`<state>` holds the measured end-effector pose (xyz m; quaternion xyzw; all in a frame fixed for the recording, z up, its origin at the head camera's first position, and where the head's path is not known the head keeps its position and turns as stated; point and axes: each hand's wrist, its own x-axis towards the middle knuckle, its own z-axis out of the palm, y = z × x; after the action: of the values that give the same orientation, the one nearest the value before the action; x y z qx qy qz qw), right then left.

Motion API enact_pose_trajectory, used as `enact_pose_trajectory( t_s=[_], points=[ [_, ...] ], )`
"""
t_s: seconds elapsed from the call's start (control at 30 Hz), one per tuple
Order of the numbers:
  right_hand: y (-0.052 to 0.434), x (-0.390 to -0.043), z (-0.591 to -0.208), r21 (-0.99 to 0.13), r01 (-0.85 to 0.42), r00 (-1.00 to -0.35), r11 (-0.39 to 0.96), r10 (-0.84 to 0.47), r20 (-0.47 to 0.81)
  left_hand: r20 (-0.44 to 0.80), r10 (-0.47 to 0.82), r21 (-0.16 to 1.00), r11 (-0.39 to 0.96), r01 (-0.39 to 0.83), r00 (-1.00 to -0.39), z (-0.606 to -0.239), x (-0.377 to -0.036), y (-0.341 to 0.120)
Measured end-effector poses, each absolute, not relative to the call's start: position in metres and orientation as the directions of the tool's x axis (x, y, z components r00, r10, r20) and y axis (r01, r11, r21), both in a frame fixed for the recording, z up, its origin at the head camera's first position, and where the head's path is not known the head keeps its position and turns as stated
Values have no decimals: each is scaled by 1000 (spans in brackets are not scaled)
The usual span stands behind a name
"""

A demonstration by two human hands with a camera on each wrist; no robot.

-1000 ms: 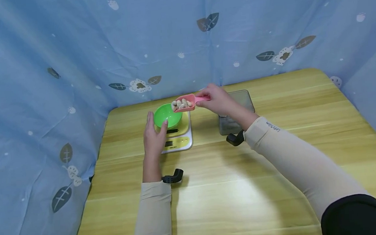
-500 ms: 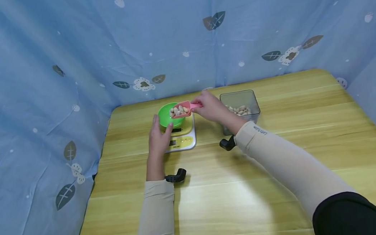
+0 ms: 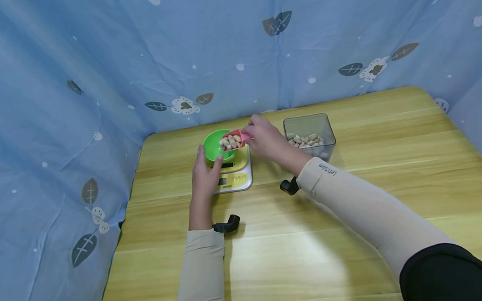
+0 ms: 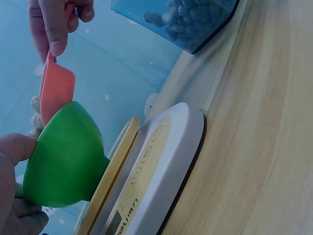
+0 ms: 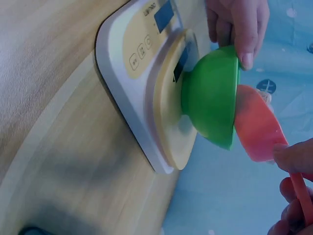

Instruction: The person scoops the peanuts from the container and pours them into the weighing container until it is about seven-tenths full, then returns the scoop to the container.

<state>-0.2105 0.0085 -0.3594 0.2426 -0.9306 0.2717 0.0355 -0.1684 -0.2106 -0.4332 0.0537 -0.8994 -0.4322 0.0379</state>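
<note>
My right hand [image 3: 265, 139] pinches the handle of a pink scoop [image 5: 257, 125], which is heaped with pale nuts [image 3: 230, 142]. The scoop's front part overhangs the right side of a green bowl [image 4: 66, 156], its underside right at the rim in both wrist views. With thumb at the rim and fingers round the far side, my left hand [image 3: 204, 178] holds the bowl. The inside of the bowl that shows is bare green. Beneath it is a yellow and white kitchen scale [image 3: 242, 179], its platform under the bowl's foot.
A clear grey plastic box [image 3: 320, 123] with many more pale nuts stands right of the scale, partly behind my right forearm. The wooden table [image 3: 271, 240] ends at a blue patterned curtain [image 3: 226, 41] at the back and left.
My right hand has brought the loaded scoop left and down from beside the bowl to over its rim. The nut box has come into fuller view. My left hand stays at the bowl.
</note>
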Motion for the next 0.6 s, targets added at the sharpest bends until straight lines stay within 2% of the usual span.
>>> enact_pose_trajectory(
  t_s=[0.17,0.3,0.6],
  points=[
    [8,-206,-355,-356,-567,-822,743,-489,290,28,-135,779,624,-63,-990,-433,-169,-210],
    [9,-204,-353,-269,-597,-796,756,-514,321,35,-134,776,628,-57,-990,-433,-169,-209],
    [21,-205,-350,-240,-595,-789,767,-501,356,33,-134,771,634,-60,-991,-433,-167,-210]
  ],
)
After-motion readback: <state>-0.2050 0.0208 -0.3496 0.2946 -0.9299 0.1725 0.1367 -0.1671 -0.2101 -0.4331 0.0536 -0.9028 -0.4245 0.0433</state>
